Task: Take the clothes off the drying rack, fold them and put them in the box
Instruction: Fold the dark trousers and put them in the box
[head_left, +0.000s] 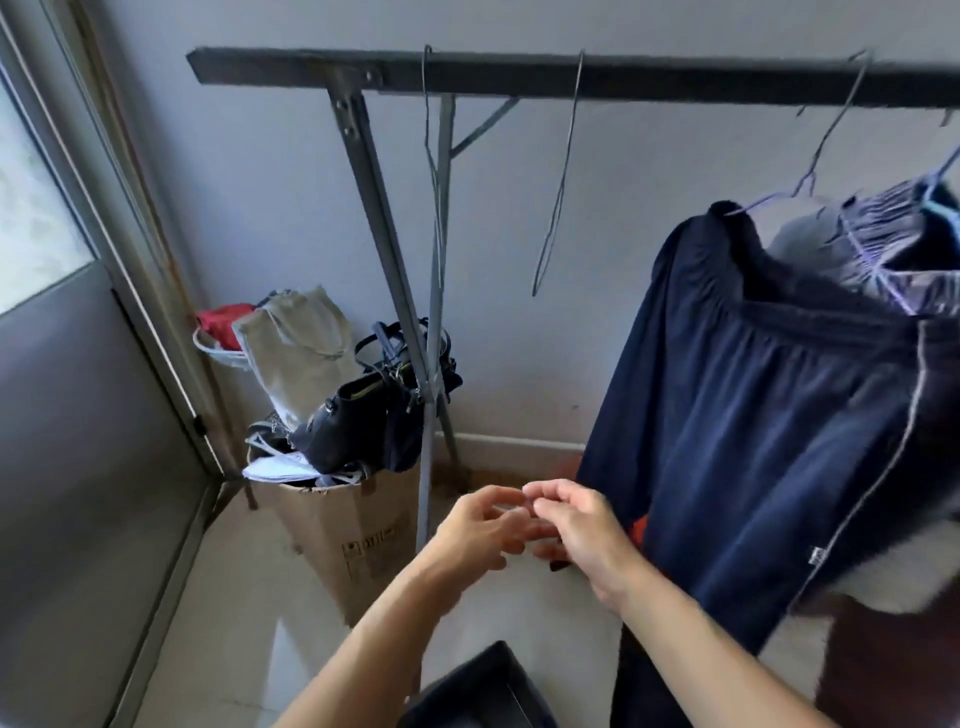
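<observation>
Two hands, left hand (480, 525) and right hand (582, 530), fingers loosely curled, grip empty, pale tiled floor (244, 613), grey wall (260, 182).

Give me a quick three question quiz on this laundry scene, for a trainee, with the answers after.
1. True or false: two bare wire hangers hang on the rack left of the navy garment.
2. What fills the cardboard box at the rack's foot? A) bags B) towels C) shoes
3. Does either the left hand or the right hand hold the navy garment?

Key
1. True.
2. A.
3. No; they meet in front of it, fingers loosely curled.
</observation>
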